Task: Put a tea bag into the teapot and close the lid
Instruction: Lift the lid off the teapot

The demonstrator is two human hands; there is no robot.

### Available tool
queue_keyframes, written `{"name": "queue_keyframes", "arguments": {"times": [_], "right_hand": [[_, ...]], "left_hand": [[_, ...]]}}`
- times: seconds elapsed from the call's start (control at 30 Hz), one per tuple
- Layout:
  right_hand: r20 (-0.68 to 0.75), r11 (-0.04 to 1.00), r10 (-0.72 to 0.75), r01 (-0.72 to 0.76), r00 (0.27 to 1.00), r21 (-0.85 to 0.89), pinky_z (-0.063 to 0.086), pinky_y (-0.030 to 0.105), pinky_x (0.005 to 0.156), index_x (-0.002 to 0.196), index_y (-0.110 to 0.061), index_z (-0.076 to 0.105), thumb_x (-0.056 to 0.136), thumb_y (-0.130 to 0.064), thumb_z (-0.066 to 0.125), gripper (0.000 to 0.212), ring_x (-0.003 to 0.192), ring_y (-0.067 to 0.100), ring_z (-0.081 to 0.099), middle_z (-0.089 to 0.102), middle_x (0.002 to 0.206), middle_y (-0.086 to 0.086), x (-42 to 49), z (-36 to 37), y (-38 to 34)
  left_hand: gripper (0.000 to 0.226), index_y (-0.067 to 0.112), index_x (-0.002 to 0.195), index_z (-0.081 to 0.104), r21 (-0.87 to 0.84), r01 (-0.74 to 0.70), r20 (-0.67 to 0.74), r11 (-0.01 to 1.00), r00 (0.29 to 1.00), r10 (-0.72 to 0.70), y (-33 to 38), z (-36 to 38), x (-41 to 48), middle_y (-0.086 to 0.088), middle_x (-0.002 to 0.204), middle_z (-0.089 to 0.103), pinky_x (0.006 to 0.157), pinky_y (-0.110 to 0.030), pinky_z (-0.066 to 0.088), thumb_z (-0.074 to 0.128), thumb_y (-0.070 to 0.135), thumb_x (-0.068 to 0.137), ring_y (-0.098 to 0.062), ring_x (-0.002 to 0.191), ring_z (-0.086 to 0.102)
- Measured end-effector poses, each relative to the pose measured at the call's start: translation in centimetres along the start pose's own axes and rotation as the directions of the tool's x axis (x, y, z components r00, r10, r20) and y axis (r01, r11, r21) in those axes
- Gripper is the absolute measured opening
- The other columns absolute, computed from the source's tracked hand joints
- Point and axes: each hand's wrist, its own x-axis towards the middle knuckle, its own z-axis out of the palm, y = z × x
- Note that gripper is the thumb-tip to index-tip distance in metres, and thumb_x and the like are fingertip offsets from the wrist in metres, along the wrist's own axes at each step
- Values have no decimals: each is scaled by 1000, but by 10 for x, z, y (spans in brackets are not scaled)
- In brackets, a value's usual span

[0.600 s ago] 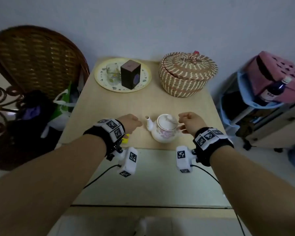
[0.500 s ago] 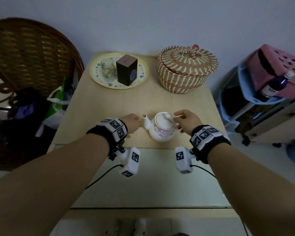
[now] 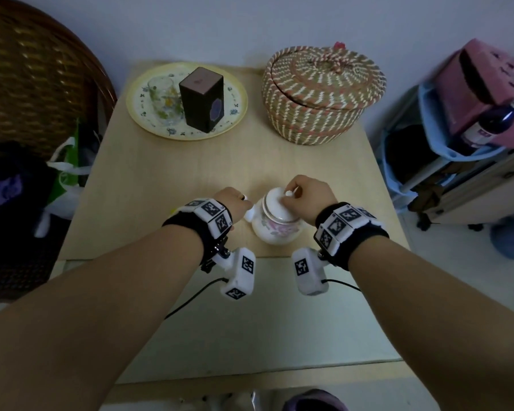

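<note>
Forearms come in from the near edge, each wrist strapped with a black band carrying white marker blocks, and both meet at the teapot (image 3: 276,221), which stands on the tabletop (image 3: 161,185) just ahead of them. The right hand (image 3: 306,194) has its grip pinched on the small white knob of the lid (image 3: 278,204), fingertips pressed together around it. The lid looks seated, or very nearly so, on the pot's rim; whether it is fully down cannot be told from this angle. The left hand (image 3: 233,200) is curled beside the spout; something small and pale shows at its far knuckles, yet whether that grip holds a tea bag, touches the spout or is merely folded cannot be told. No tea bag is plainly visible anywhere, so whether one already lies inside the pot is hidden. My reading: the task is either at its opening step, lid about to be lifted, or at its close, lid just set down; the pictures of this instant do not decide it. Farther back, well apart from the pot, a yellow-rimmed plate (image 3: 238,99) bears a glass (image 3: 163,99) and a dark upright box (image 3: 201,100), perhaps a tea box, and a lidded woven basket (image 3: 321,99) sits to its right.
</note>
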Motion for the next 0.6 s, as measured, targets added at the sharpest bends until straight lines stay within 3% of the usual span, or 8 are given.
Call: {"name": "queue_keyframes", "arguments": {"times": [0.1,0.2,0.3,0.37,0.43,0.5,0.6], "right_hand": [[-54,986,50,-40,997,165,40,26,60,78,-20,57,78,-25,59,5,65,15,51,53,66,-7,1,-7,1],[10,850,147,-131,989,510,41,26,51,68,-19,53,81,-16,57,14,52,17,46,53,61,3,-1,-23,6],[54,680,220,-193,974,708,43,25,53,68,-19,51,84,-13,52,18,51,15,46,51,60,2,-4,-37,22],[69,600,285,-234,956,765,45,27,58,71,-20,52,85,-14,50,16,55,15,48,53,63,1,-4,-41,37],[89,531,366,-286,926,798,46,30,62,73,-19,54,86,-16,49,14,60,17,50,54,66,1,-4,-41,53],[139,453,441,-354,887,818,46,31,63,73,-15,56,88,-19,49,16,64,18,50,54,68,2,-2,-39,64],[203,334,540,-430,817,839,48,31,57,67,-11,57,88,-23,53,25,63,18,54,57,65,2,2,-31,76]], "left_hand": [[37,0,120,52,37,1,-10,999,1000,-1,1,-2,2,-18,105,56,89,-43,51,46,22,92,-35,104,61],[32,2,115,55,76,0,13,997,1000,-1,4,-3,3,-15,101,53,87,-42,51,47,23,91,-30,96,58],[14,9,91,51,63,-1,16,998,1000,0,5,-4,3,-15,99,52,77,-37,48,49,23,89,-30,91,54],[22,11,70,46,81,-20,-3,996,1000,20,3,-2,5,-14,92,52,75,-34,44,50,22,88,-28,88,52],[29,16,61,40,99,-21,-14,995,1000,23,1,-1,6,-9,77,51,75,-33,43,50,21,87,-27,86,52],[21,12,69,45,100,-21,-17,995,1000,22,2,1,8,-9,76,51,75,-33,43,50,21,87,-28,86,52],[13,11,93,45,90,-19,-29,996,999,22,2,6,10,-14,93,53,76,-35,47,50,22,87,-30,87,55]]}}
